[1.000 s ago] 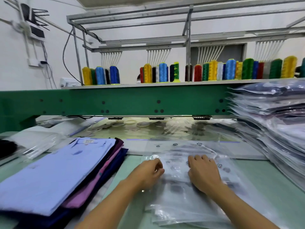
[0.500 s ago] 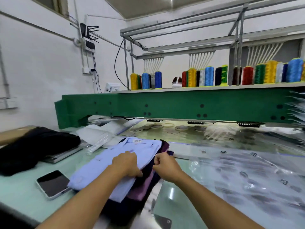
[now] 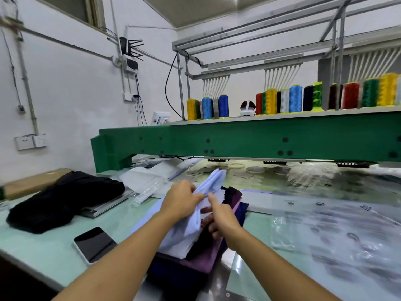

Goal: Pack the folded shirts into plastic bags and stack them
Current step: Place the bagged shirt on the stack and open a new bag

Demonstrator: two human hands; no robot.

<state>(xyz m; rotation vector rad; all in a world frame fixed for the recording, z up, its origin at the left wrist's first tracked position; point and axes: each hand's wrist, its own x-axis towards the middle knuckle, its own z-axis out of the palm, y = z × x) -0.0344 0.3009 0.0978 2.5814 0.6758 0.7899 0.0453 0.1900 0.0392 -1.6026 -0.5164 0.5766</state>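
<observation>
Shirt point(image 3: 213, 181) is gripped between left hand point(image 3: 184, 200) and right hand point(image 3: 222, 218), over stack point(image 3: 195, 265).

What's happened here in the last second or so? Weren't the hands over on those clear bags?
Both hands left the plastic bags and swung left to the shirt pile. The left hand has taken hold of the light blue shirt and is raising it, bunched, off the darker shirts. The right hand has its fingers at the shirt's edge. The phone, black cloth and bags lie as before.
</observation>
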